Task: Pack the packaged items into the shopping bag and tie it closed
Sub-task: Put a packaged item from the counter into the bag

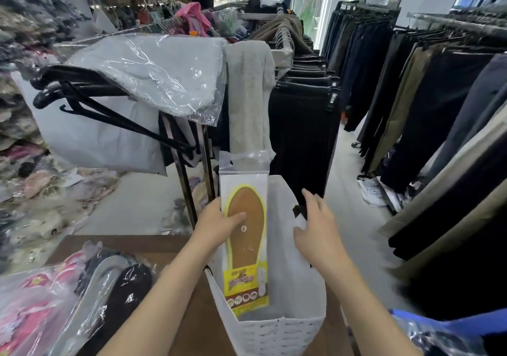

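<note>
The lower end of the insole packet (245,232) dips behind the near wall of the white shopping bag (277,331), so its bottom edge is hidden; the print on its yellow label is too small to read; the bag's base runs off the lower frame edge; the packet is a clear sleeve with a white card, showing a brown insole outlined in yellow, standing upright in the bag's open mouth above the brown table (192,314); the left hand (219,225) grasps its left edge, thumb across the front; the right hand (315,229) rests, fingers spread, on the bag's far rim, whether gripping it I cannot tell; more wrapped items (68,300) lie at the left.
</note>
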